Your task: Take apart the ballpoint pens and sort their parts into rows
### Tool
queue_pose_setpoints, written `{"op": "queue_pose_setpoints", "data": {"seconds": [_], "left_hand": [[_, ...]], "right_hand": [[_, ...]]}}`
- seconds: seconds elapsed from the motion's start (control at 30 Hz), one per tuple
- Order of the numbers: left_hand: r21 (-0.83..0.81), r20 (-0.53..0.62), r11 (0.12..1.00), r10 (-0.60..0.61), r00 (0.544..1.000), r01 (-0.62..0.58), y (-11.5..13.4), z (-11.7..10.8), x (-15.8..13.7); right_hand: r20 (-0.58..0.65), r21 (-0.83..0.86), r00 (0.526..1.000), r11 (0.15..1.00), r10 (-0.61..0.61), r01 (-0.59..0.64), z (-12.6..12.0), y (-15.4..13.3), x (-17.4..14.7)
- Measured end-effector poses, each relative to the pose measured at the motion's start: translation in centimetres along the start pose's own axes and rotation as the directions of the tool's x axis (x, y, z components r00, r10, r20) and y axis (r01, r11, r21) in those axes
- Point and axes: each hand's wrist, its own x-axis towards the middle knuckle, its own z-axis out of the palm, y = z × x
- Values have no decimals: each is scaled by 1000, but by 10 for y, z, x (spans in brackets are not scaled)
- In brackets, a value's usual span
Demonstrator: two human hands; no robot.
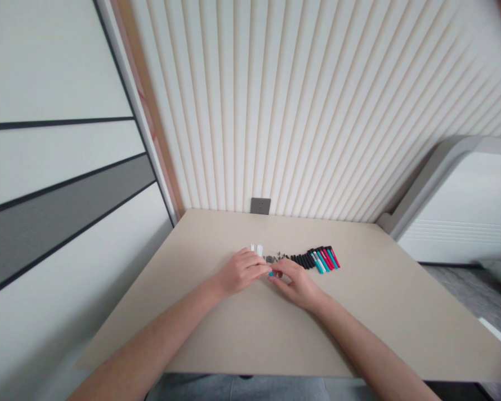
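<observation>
My left hand point(242, 270) is closed, its fingertips meeting those of my right hand over the table. A small teal pen part point(270, 273) shows between them, mostly covered by the fingers. My right hand point(294, 282) pinches at the same piece, thumb and forefinger curved. Thin white rods point(259, 250) lie just behind my left hand. Beyond the fingertips are small metal pieces point(269, 259), too tiny to make out. A row of short black tubes point(303, 260) runs to the right of them. Several pens point(325, 259) with teal, white or red barrels and black ends lie at that row's right end.
The beige table point(217, 340) stands against a ribbed cream wall point(275, 111) with a dark socket point(260, 206). A white and grey panelled surface point(67, 195) rises at the left. A grey-framed white furniture piece point(463, 206) stands at the right.
</observation>
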Motion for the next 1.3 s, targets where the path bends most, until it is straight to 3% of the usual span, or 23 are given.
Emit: {"op": "queue_pose_setpoints", "data": {"seconds": [0.23, 0.4, 0.7, 0.97, 1.1, 1.3], "left_hand": [[-40, -4, 997, -62, 998, 61, -2, 3, -3], [-59, 101, 989, -129, 987, 135, -3, 6, -3], [50, 116, 982, -188, 975, 184, -20, 3, -9], [85, 122, 967, -249, 961, 240, -39, 0, -21], [89, 144, 979, -195, 970, 184, -38, 5, -20], [50, 146, 995, -98, 984, 92, -28, 6, -14]], "right_hand": [[-92, 80, 991, 993, 95, -87, 2, 2, -3], [-154, 151, 975, 979, 162, -139, 0, 3, -4], [-181, -5, 976, 992, 121, -124, -3, 14, 0], [-313, -160, 928, 952, 202, -261, -29, 40, -8], [-259, -200, 956, 960, 140, -195, -29, 37, -9], [-82, -282, 997, 959, -1, -22, -8, 18, -2]]}}
